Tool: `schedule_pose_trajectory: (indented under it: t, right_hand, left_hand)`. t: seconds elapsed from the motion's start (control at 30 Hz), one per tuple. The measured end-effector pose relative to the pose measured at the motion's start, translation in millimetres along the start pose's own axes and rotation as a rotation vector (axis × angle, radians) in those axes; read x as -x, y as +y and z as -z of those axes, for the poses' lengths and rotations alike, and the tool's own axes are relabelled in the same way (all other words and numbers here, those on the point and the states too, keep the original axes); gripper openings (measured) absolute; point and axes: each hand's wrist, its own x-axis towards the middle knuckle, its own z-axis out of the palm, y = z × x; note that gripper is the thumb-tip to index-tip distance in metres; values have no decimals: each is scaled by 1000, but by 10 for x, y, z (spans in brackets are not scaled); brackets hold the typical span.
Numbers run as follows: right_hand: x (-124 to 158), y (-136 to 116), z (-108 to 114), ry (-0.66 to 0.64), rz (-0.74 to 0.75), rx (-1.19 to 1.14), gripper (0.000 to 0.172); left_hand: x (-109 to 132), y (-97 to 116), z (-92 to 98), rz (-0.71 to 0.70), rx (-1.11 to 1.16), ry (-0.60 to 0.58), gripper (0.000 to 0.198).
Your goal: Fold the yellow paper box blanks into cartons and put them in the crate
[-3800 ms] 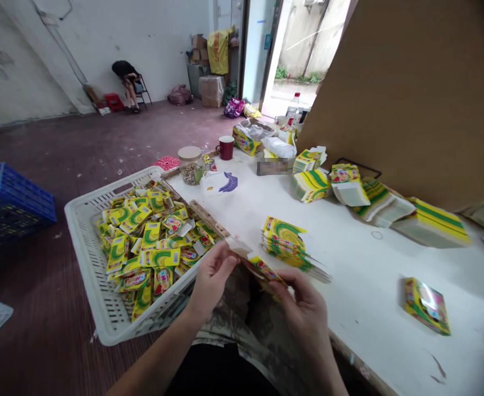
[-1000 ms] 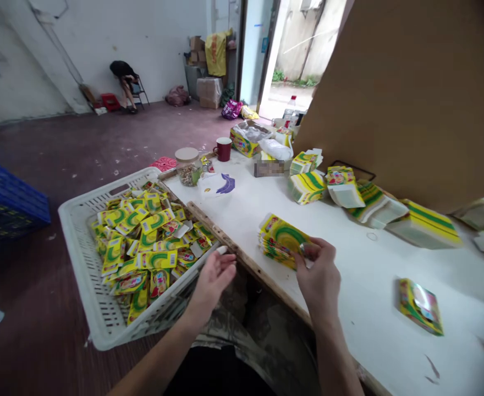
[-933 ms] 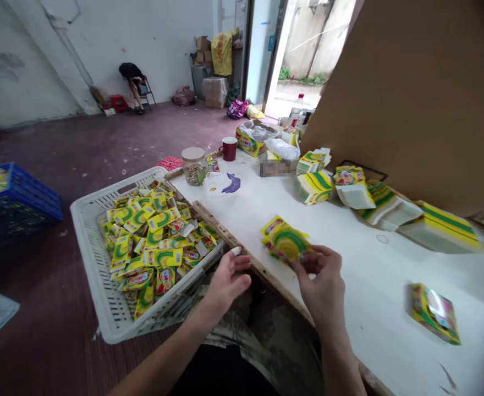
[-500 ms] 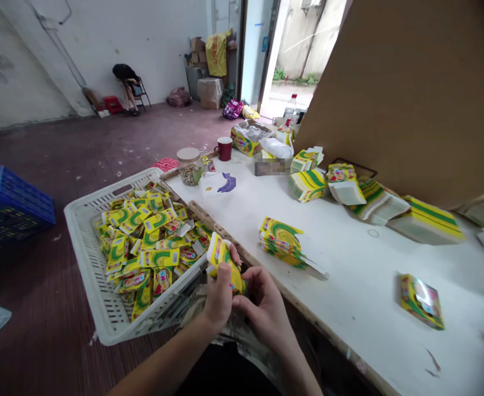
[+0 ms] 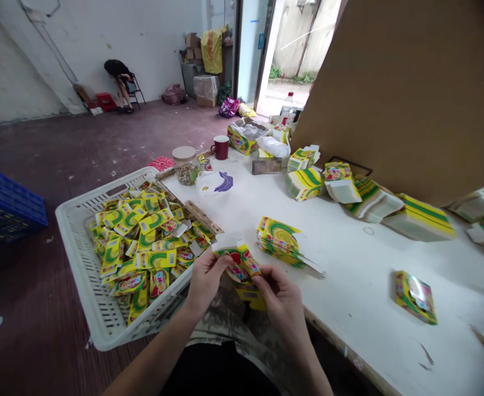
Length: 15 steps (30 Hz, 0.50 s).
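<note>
Both my hands grip one small yellow, green and red carton [image 5: 238, 259] over the table's near edge. My left hand [image 5: 204, 278] pinches its left side with the thumb on top. My right hand [image 5: 281, 292] pinches its right side from below. The carton is half unfolded, with a white flap sticking up and a yellow flap hanging down. A small stack of flat cartons [image 5: 281, 242] lies on the white table [image 5: 361, 275] just beyond my right hand. Left of my hands stands a white plastic crate [image 5: 79, 264] heaped with folded cartons.
One folded carton [image 5: 415, 296] lies alone at the right. Piles of flat cartons [image 5: 421, 217] line the back under a brown board [image 5: 411, 93]. A jar [image 5: 185, 164], a red mug [image 5: 220, 147] and a blue crate [image 5: 6, 206] are around. A person [image 5: 118, 74] sits far off.
My right hand took a flat carton off the stack and brought it to my left hand. Both hands now hold it further unfolded and a little higher than half a second ago.
</note>
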Motion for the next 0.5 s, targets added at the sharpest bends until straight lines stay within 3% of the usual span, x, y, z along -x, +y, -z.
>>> schedule_pose_trajectory:
  t: [0.07, 0.13, 0.23, 0.3, 0.37, 0.43, 0.5]
  right_hand:
    - [-34, -22, 132, 67, 172, 149, 7]
    - [-49, -70, 218, 128, 381, 317, 17]
    - [-40, -137, 218, 96, 632, 489, 28]
    - [-13, -141, 166, 51, 707, 515, 33]
    - [29, -100, 114, 155, 654, 463, 41]
    - [80, -32, 73, 331, 464, 297, 61]
    - [128, 30, 34, 334, 211, 24, 67]
  left_hand:
    - [-17, 132, 127, -62, 14, -27, 38]
    - [-20, 319, 235, -193, -44, -81, 53]
    - [-3, 547, 272, -279, -457, -308, 88]
    - [7, 572, 213, -226, -702, -504, 88]
    - [11, 486, 135, -167, -801, -600, 70]
    - [24, 340, 76, -148, -842, -538, 64]
    - [61, 196, 42, -200, -892, -437, 71]
